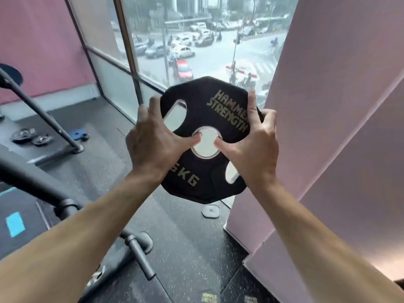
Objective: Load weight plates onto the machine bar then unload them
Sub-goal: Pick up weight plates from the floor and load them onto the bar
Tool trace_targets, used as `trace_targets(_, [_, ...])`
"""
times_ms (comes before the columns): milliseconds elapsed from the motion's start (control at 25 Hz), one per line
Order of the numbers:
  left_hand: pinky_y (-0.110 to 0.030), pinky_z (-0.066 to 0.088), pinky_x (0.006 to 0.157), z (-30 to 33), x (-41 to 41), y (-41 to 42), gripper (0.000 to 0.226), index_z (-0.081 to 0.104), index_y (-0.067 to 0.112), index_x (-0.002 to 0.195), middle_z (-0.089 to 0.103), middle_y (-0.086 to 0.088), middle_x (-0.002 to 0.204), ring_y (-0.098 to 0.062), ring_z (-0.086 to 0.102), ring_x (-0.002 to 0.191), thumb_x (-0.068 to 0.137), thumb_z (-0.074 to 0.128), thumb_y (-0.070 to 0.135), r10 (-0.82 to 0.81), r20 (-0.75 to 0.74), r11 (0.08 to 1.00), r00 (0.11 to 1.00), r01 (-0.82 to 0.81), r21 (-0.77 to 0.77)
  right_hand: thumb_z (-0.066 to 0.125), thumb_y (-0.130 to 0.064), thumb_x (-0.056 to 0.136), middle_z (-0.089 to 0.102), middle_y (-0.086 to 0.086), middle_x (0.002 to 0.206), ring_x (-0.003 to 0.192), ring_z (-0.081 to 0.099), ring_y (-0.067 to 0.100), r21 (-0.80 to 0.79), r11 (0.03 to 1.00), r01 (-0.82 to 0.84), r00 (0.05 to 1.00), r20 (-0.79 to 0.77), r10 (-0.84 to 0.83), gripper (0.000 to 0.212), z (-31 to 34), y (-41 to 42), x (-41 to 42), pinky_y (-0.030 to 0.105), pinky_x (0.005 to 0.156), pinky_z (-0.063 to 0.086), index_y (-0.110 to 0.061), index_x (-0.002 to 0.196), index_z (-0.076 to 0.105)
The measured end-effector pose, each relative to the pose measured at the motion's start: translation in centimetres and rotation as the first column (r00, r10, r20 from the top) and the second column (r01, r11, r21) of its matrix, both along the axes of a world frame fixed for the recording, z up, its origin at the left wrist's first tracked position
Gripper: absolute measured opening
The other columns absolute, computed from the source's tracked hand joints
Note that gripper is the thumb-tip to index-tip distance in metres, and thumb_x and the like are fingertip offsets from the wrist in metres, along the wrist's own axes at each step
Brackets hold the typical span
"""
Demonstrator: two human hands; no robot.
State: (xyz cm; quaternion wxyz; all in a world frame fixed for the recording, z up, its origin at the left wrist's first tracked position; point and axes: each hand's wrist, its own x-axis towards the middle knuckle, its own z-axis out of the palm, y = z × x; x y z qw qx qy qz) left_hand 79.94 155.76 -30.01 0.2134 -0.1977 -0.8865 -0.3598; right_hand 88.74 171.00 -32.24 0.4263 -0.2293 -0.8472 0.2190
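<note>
Between the two raised hands, out in front of the person, a black weight plate (209, 119) is held up on edge, its face turned toward them, lettered "HAMMER STRENGTH" and "KG". Its silver centre hole shows between the thumbs. On that plate's left rim the left hand (150, 141) grips, fingers curled over the edge, thumb reaching to the hub. Opposite it, the right hand (255, 145) grips the right rim the same way, one finger lying straight up the face. Past the hands stands a window (196, 40) over a street busy with cars. Right of the right hand is a pink pillar (338, 106). Down left of the left hand, black machine tubing (43, 119) crosses the dark floor (179, 237), where small plates (30, 136) lie.
</note>
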Motion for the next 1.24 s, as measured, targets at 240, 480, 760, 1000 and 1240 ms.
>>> trace_targets(240, [-0.045,0.047,0.092,17.4,6.4,-12.4,0.114,0.038,0.024,0.147,0.057,-0.006,0.129,-0.030,0.057,0.120,0.054,0.074,0.079,0.126,-0.305,0.976,0.944,-0.062,0.211,0.078,-0.056,0.061,0.044,0.006,0.125,0.109,0.057,0.022,0.186,0.980,-0.077,0.967,-0.225,0.118,0.114,18.5,-10.5,4.5,0.037,0.086,0.055,-0.036,0.157,0.021])
trace_targets(480, [-0.044,0.048,0.092,25.6,13.9,-27.7,0.118,0.040,0.024,0.148,0.058,-0.004,0.129,-0.027,0.060,0.117,0.053,0.065,0.088,0.285,-0.443,0.936,0.850,-0.146,0.322,0.083,-0.054,0.060,0.048,0.005,0.126,0.111,0.056,0.017,0.288,0.936,-0.201,0.876,-0.374,0.303,0.114,27.5,-24.6,9.4,0.037,0.091,0.054,-0.032,0.157,0.027])
trace_targets(760, [-0.041,0.047,0.093,30.2,20.9,-43.2,0.115,0.039,0.026,0.149,0.058,-0.001,0.131,-0.021,0.057,0.120,0.057,0.059,0.092,0.438,-0.528,0.889,0.728,-0.261,0.377,0.084,-0.052,0.060,0.048,0.003,0.127,0.109,0.050,0.003,0.367,0.851,-0.374,0.726,-0.456,0.516,0.113,33.0,-38.9,13.4,0.021,0.093,0.049,-0.027,0.156,0.029])
trace_targets(1000, [-0.043,0.042,0.101,31.3,24.1,-54.0,0.109,0.040,0.027,0.147,0.056,0.001,0.135,-0.021,0.054,0.124,0.059,0.065,0.087,0.605,-0.476,0.793,0.638,-0.429,0.432,0.087,-0.053,0.060,0.048,0.000,0.126,0.112,0.049,0.002,0.389,0.724,-0.569,0.591,-0.418,0.690,0.116,35.1,-49.9,12.2,0.008,0.097,0.040,-0.027,0.157,0.029])
trace_targets(1240, [-0.040,0.037,0.102,30.3,26.9,-63.1,0.105,0.040,0.032,0.147,0.055,0.006,0.134,-0.017,0.050,0.126,0.059,0.071,0.081,0.731,-0.414,0.682,0.542,-0.561,0.469,0.088,-0.052,0.061,0.048,-0.001,0.127,0.115,0.050,0.003,0.390,0.550,-0.739,0.413,-0.383,0.826,0.115,34.5,-60.4,10.6,0.010,0.100,0.041,-0.028,0.157,0.029])
